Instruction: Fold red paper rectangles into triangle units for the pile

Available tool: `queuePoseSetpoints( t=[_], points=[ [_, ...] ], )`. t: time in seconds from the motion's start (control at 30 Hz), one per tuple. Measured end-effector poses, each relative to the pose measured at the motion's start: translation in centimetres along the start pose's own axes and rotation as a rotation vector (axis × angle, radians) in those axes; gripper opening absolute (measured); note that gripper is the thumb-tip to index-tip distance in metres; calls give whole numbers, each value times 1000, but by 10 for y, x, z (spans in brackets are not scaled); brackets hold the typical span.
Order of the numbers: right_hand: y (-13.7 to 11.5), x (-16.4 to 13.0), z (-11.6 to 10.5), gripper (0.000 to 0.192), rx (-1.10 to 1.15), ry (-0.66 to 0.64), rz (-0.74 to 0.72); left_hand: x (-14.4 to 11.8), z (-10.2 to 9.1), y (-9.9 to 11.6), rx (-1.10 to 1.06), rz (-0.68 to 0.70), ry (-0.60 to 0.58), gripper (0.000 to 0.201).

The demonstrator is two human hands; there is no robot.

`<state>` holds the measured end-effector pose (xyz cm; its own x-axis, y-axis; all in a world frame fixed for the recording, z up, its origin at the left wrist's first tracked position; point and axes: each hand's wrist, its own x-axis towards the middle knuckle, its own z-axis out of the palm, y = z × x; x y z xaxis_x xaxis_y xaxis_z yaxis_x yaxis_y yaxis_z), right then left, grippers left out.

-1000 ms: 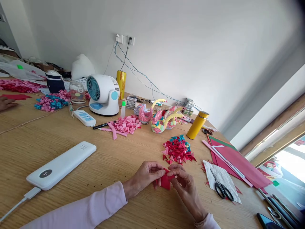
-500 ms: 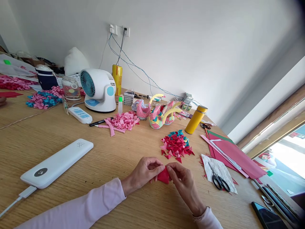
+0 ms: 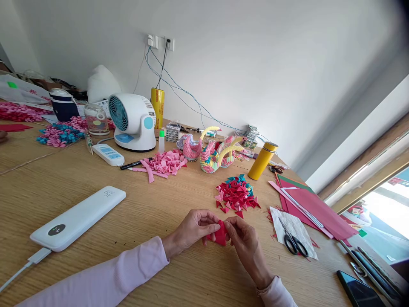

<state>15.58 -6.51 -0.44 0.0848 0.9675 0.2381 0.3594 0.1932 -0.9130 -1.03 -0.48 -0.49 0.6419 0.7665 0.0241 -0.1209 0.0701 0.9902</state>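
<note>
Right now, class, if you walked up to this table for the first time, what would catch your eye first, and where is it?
Nearest the camera, the left hand and right hand pinch a small red paper piece between them above the wooden table. Just beyond lies a pile of red folded triangles, and behind that stand colourful paper swans. A white fan sits further back to the left.

I count two hands, left hand (image 3: 194,228) and right hand (image 3: 244,241), one red paper piece (image 3: 220,234), one fan (image 3: 132,122), one power bank (image 3: 78,217), one yellow flask (image 3: 262,160), two pairs of scissors (image 3: 294,244) (image 3: 275,169).
</note>
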Motion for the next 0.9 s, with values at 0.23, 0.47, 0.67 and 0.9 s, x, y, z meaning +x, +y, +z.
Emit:
queuePoseSetpoints(
  t=[0.23, 0.47, 0.67, 0.9],
  points=[
    [-5, 2, 0, 31, 201, -97, 66, -2, -1, 5, -44, -27, -58, 33],
    [-11, 0, -2, 29, 406, -132, 158, -4, 1, 10, -95, -59, -82, 30],
    [-16, -3, -3, 27, 520, -158, 260, -3, -1, 4, -59, -20, -80, 32],
    [-17, -1, -2, 25, 575, -148, 279, -5, 1, 9, -91, -28, -104, 29]
  ],
)
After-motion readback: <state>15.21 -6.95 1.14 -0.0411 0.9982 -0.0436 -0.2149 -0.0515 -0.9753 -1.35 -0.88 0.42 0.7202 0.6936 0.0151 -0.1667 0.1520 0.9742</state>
